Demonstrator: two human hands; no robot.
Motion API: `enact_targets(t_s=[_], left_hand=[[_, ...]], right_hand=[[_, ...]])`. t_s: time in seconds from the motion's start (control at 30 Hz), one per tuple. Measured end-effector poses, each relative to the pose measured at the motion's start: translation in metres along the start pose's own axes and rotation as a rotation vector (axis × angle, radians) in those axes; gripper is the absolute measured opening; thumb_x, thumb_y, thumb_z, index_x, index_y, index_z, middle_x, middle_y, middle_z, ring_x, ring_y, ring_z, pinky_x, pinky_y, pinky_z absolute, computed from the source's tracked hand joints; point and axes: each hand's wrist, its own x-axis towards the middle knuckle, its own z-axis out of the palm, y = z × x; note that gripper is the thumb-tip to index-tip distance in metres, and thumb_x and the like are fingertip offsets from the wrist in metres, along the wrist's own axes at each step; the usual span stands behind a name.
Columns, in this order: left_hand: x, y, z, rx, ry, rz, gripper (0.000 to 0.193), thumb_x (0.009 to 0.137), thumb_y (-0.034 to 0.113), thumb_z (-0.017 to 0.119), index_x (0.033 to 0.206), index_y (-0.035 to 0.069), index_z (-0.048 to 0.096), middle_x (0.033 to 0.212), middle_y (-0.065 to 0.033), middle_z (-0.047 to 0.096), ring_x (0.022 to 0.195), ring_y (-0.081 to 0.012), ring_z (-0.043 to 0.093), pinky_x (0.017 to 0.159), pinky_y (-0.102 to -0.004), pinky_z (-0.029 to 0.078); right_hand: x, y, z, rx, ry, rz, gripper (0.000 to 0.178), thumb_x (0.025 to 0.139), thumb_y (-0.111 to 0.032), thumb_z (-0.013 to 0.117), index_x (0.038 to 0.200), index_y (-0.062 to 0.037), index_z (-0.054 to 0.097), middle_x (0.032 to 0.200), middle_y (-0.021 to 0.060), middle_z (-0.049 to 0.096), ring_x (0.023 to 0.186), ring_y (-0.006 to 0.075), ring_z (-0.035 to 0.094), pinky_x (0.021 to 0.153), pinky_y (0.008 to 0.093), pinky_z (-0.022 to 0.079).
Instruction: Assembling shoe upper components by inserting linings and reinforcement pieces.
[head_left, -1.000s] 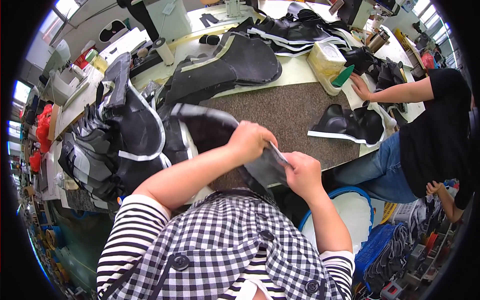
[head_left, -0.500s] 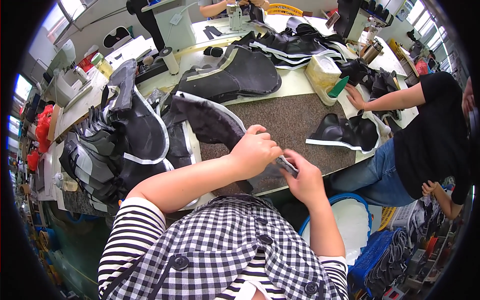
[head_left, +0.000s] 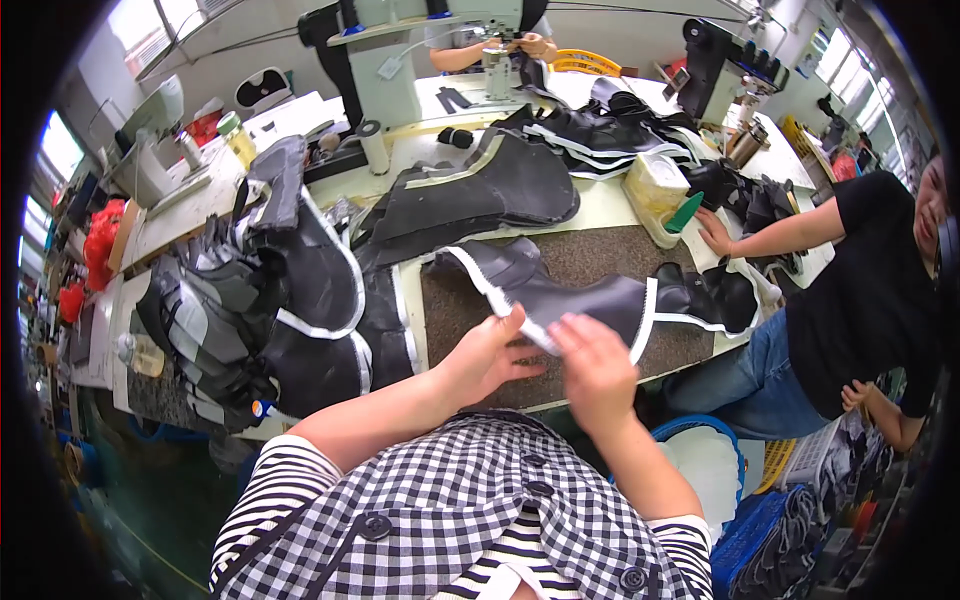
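- Far left of the brown mat (head_left: 615, 250): a crumpled red bundle (head_left: 102, 238).
- Left of the mat, on the pale bench (head_left: 606, 205): a fanned stack (head_left: 205, 315) of grey and black pieces, leaning one on another.
- Between that stack and the mat: overlapping black pieces (head_left: 318, 280) with white edging along their curves.
- Behind the mat, toward its left: a pale spool (head_left: 374, 150), upright.
- Just behind the mat: large dark grey panels (head_left: 480, 200) lying flat, a pale strip along the upper one.
- Over the mat's near side: the left hand (head_left: 483, 358) — its fingers apart, thumb raised at the white edging of the black panel (head_left: 590, 300).
- On the mat itself: that black panel, lying across the middle, white edging on its near left side and its right end.
- Over the mat's near side, right of the left hand: the right hand (head_left: 597, 372), blurred, its fingertips at the same edging. Whether they pinch it or only press, I cannot tell.
- Behind the mat's right part: a yellowish container (head_left: 650, 185) with a green piece (head_left: 684, 212) against it.
- Nearer than the mat, to the right: a blue-rimmed bin (head_left: 705, 460) with a white lining.
- At the mat's right edge: a black moulded piece (head_left: 710, 295), white-edged.
- Right of the mat: a co-worker (head_left: 850, 290) in a black top and jeans, one hand on the bench.
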Motion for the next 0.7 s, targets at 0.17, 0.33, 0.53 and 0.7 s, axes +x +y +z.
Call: enact_targets(t_s=[0.17, 0.33, 0.53, 0.7], left_hand=[[0.009, -0.004, -0.023, -0.037, 0.209, 0.242, 0.021, 0.094, 0.011, 0.061, 0.114, 0.003, 0.057, 0.106, -0.0075, 0.065, 0.098, -0.0201, 0.063, 0.089, -0.0368, 0.051], [-0.01, 0.0, -0.035, -0.018, 0.103, 0.287, 0.026, 0.095, 0.01, 0.059, 0.12, 0.003, 0.056, 0.114, -0.007, 0.064, 0.105, -0.0195, 0.061, 0.094, -0.0366, 0.049], [-0.031, -0.03, -0.021, 0.274, 0.103, 0.331, 0.039, 0.089, 0.006, 0.067, 0.125, 0.003, 0.052, 0.117, -0.0076, 0.061, 0.104, -0.0166, 0.06, 0.093, -0.0319, 0.048], [-0.046, -0.057, -0.037, 0.085, 0.158, -0.016, 0.038, 0.088, 0.004, 0.067, 0.123, 0.006, 0.053, 0.114, -0.0061, 0.063, 0.099, -0.0157, 0.062, 0.085, -0.033, 0.053]], right_hand=[[-0.058, -0.016, 0.012, 0.388, -0.198, 0.014, 0.03, 0.076, -0.006, 0.073, 0.105, -0.0076, 0.067, 0.118, 0.0124, 0.063, 0.109, 0.0284, 0.061, 0.093, 0.0421, 0.049], [-0.075, 0.001, 0.001, 0.925, 0.294, 0.858, 0.065, 0.08, -0.013, 0.073, 0.135, 0.0006, 0.041, 0.125, 0.0109, 0.055, 0.117, 0.0254, 0.052, 0.102, 0.0385, 0.04], [-0.059, -0.026, 0.016, 1.377, 0.083, 1.044, 0.055, 0.08, 0.006, 0.07, 0.131, 0.0004, 0.049, 0.126, 0.0091, 0.057, 0.115, 0.0213, 0.055, 0.101, 0.0354, 0.042], [-0.072, -0.043, 0.048, 1.319, 0.281, 1.025, 0.044, 0.087, 0.001, 0.066, 0.129, -0.0035, 0.052, 0.124, 0.0076, 0.059, 0.111, 0.021, 0.058, 0.101, 0.0358, 0.044]])
